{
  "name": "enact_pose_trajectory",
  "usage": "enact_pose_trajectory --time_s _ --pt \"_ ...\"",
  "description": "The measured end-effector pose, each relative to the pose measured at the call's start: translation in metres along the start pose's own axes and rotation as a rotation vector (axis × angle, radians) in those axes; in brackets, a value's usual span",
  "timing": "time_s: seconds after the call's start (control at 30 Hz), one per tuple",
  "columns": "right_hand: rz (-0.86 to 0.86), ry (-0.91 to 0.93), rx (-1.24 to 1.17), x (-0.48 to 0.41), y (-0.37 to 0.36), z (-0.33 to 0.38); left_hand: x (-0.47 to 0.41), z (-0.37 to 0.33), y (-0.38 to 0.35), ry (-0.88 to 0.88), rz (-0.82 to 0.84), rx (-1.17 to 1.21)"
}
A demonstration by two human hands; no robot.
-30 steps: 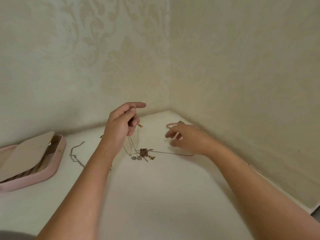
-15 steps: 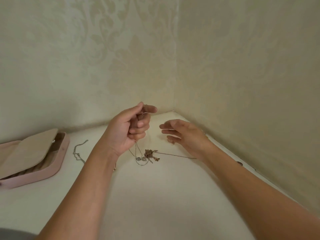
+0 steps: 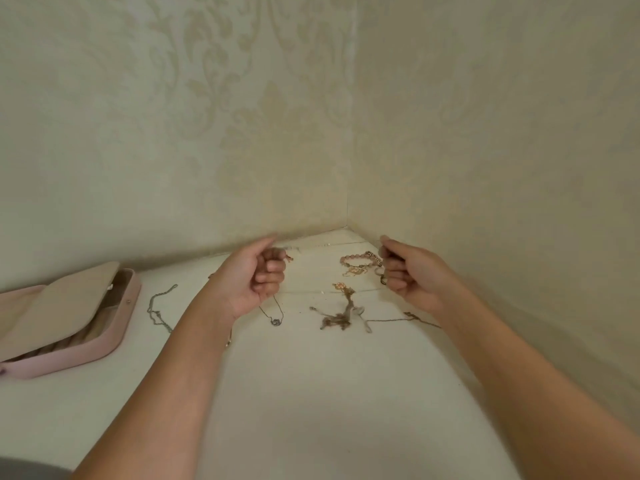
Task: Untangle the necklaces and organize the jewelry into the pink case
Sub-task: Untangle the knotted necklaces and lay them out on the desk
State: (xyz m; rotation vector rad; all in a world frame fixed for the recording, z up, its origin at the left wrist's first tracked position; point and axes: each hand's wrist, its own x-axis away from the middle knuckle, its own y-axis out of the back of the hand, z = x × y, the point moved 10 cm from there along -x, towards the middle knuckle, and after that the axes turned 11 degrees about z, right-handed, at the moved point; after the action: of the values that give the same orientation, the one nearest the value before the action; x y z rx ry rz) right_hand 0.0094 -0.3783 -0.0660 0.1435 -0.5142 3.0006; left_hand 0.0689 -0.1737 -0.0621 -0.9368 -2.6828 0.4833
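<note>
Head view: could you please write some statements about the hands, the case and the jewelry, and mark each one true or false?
1. The case is open. True.
2. The left hand holds a pendant chain. True.
3. The tangle lies inside the case. False: the tangle lies on the table, between the two arms.
4. The bracelet lies near the corner, beside the right hand. True.
5. The silver chain lies beside the bracelet. False: the silver chain lies just right of the case.
</note>
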Motion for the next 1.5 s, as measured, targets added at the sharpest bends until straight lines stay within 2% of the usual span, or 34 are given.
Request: enact_pose_trajectory --time_s 0.13,0.37,0.47,0.6,0.67,0.73,0.8,0.9,1.0,1.07,1.33,1.5 --pt "0.033 -0.112 0.017 0.001 -0.003 -0.008 -0.001 0.024 0.015 0.19 -0.086 -0.074" --pt "0.144 -0.288 0.236 0.005 -0.01 -0.023 0.003 0.019 0.023 0.187 -0.107 -0.117" --pt "0.146 -0.232 0.159 0.001 -0.012 -0.023 -0.002 0.024 0.021 0.182 -0.128 -0.232" --pt "0.191 -0.013 0.053 -0.007 -0.021 -0.01 -0.007 0.014 0.021 0.06 -0.266 -0.424" --pt "0.167 0.045 0.254 -0.011 -0.021 -0.006 -0.008 0.004 0.023 -0.016 -0.353 -0.6" --pt "0.013 0.09 0.68 -0.01 -0.013 0.004 -0.006 -0.006 0.023 -0.039 -0.436 -0.966" --pt "-0.072 0.159 0.93 -0.006 -0.014 0.014 -0.004 -0.012 0.018 -0.083 -0.468 -1.133" --pt "0.092 0.127 1.03 0.007 -0.043 0.008 -0.01 -0.01 -0.007 -0.201 -0.282 -1.122" --pt "0.196 0.008 1.226 0.015 -0.062 -0.011 -0.018 0.015 -0.035 -0.124 -0.001 -1.072" --pt "0.202 -0.012 1.315 0.013 -0.064 -0.018 -0.02 0.028 -0.042 -0.053 0.101 -1.015" --pt "0.221 -0.032 1.355 0.014 -0.058 -0.017 -0.015 0.041 -0.055 0.043 0.301 -1.042" --pt "0.239 -0.065 1.339 0.01 -0.053 -0.02 -0.016 0.043 -0.053 0.043 0.27 -1.032"
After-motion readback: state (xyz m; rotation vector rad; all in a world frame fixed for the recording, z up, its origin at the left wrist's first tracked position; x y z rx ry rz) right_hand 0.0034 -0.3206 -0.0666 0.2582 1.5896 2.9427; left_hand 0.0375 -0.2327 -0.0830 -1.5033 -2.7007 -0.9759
